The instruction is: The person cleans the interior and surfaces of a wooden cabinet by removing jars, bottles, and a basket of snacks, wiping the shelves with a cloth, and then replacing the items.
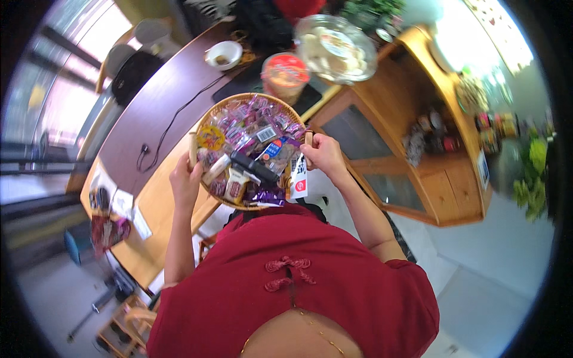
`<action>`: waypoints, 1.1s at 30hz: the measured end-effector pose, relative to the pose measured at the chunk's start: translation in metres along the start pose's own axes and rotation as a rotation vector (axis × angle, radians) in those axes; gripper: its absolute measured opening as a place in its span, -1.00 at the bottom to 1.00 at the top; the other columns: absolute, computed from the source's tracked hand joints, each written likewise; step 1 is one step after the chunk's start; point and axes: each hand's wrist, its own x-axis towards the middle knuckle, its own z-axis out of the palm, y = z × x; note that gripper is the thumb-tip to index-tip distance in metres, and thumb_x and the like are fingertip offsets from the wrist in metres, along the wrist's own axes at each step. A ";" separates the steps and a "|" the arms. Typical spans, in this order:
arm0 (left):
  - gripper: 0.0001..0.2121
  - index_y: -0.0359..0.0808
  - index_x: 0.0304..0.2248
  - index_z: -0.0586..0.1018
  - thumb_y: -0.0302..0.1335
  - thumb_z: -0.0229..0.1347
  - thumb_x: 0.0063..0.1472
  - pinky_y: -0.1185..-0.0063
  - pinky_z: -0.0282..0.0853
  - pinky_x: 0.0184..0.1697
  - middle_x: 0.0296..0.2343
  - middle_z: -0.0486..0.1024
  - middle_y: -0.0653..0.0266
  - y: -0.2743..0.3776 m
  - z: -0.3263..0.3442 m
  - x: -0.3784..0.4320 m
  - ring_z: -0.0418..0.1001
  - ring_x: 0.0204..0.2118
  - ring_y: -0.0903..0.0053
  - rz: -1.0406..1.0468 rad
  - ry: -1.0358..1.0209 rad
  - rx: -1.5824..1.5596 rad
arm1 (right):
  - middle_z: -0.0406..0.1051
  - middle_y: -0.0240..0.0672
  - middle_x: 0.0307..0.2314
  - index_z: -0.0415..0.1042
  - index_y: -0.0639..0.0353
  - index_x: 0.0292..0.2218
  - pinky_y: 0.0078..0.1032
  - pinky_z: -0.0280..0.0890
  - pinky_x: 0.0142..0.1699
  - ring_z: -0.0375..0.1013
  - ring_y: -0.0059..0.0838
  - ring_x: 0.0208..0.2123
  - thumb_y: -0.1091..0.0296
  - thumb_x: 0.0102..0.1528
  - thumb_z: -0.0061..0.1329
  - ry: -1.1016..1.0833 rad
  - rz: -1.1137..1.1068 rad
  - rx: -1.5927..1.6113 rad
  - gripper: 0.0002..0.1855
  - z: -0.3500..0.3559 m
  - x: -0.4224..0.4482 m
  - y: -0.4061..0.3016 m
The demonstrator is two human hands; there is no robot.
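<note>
A round woven basket (pixel 207 117) is held up in front of my body, full of wrapped snacks. My left hand (pixel 185 176) grips its wooden handle on the left side. On the opposite side, my right hand (pixel 326 154) is closed around the other wooden handle (pixel 309 138). Small purple-wrapped packets (pixel 250 114) fill the far half of the basket. Across the nearer half lies a dark cylindrical object (pixel 254 166), and a yellow round packet (pixel 211 137) is at the left rim. A white printed packet (pixel 299 179) sticks out at the right.
Beyond the basket stand a red-lidded plastic tub (pixel 286 74) and a clear plastic container (pixel 335 49). A white bowl (pixel 224 55) and a black cable (pixel 172 118) rest on the dark-topped table (pixel 147 107). A wooden cabinet (pixel 403 174) with an open shelf stands at right.
</note>
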 end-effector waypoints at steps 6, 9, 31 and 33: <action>-0.67 -0.45 -0.17 0.42 -0.63 0.09 0.00 0.62 0.42 -0.29 -0.41 0.54 0.16 0.061 0.059 0.003 0.51 -0.34 0.57 0.077 -0.284 -0.237 | 0.30 -0.29 -0.77 0.34 0.33 -0.63 -0.51 0.19 -0.57 0.30 -0.61 -0.67 0.25 -0.16 0.05 0.348 -0.057 -0.161 -0.71 -0.088 -0.036 0.043; -0.65 -0.49 -0.17 0.41 -0.61 0.10 0.00 0.63 0.41 -0.30 -0.41 0.53 0.15 0.081 0.110 0.010 0.49 -0.36 0.60 0.186 -0.433 -0.321 | 0.32 -0.26 -0.76 0.35 0.35 -0.62 -0.50 0.21 -0.57 0.31 -0.59 -0.69 0.25 -0.17 0.03 0.521 0.020 -0.176 -0.71 -0.132 -0.050 0.064; -0.65 -0.52 -0.26 0.42 -0.53 0.20 -0.05 0.69 0.40 -0.41 -0.43 0.52 0.21 0.201 0.439 0.034 0.46 -0.42 0.66 -0.003 -0.464 -0.432 | 0.36 -0.15 -0.51 0.35 0.22 -0.41 -0.27 0.24 -0.34 0.35 -0.15 -0.48 0.14 -0.07 0.00 0.686 -0.538 -0.777 -0.69 -0.406 0.256 0.213; -0.65 -0.52 -0.27 0.43 -0.52 0.21 -0.05 0.69 0.40 -0.39 -0.43 0.53 0.20 0.213 0.453 0.036 0.47 -0.41 0.64 -0.017 -0.440 -0.413 | 0.35 -0.16 -0.47 0.33 0.21 -0.38 -0.27 0.23 -0.32 0.34 -0.15 -0.45 0.15 -0.06 -0.02 0.709 -0.550 -0.793 -0.69 -0.412 0.269 0.217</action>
